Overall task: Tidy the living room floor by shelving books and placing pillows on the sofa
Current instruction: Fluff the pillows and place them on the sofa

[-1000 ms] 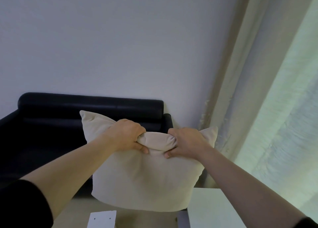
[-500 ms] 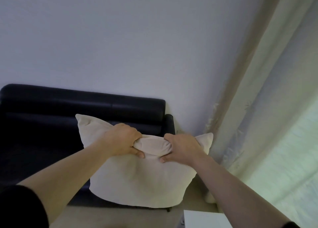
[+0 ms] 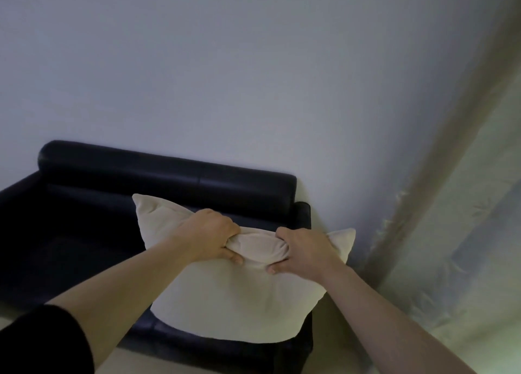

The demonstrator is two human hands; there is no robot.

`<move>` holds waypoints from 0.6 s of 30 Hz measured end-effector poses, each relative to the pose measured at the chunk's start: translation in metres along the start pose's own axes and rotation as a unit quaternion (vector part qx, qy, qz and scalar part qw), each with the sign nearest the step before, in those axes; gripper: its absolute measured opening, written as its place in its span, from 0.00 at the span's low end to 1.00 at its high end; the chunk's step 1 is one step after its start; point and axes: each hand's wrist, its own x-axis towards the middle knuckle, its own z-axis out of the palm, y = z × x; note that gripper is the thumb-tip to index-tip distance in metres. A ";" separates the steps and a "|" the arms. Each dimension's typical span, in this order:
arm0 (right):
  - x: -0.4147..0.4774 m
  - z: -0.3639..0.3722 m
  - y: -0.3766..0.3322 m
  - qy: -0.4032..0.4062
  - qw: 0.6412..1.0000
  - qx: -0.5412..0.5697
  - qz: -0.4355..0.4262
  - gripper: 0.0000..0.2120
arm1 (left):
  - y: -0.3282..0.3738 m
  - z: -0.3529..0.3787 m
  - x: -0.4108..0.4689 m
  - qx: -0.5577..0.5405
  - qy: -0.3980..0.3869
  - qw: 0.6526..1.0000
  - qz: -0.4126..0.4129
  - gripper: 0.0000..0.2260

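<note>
The pillow-placing step looks in hand: the cream pillow [image 3: 234, 297] hangs in front of the dark sofa [image 3: 169, 182], at its curtain-side end (whether it touches the seat I cannot tell). Next it wants lowering onto the cushion, then letting go. Left hand [image 3: 210, 239] and right hand [image 3: 303, 251], arms outstretched, both clench its bunched top edge

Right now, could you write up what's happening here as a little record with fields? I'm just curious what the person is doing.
item held: cream pillow
left hand: grips the pillow's bunched top edge
right hand: grips the same edge, close beside the other hand
pillow position: upright, in front of the dark sofa, at its end nearest the curtain
resting on the seat: cannot tell
backdrop: pale wall behind the sofa
task stage: pillow not yet let go
</note>
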 end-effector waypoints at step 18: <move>0.189 0.054 0.042 -0.062 0.998 -0.009 0.001 0.21 | -0.128 0.075 0.139 -0.041 -0.051 0.998 0.003 0.20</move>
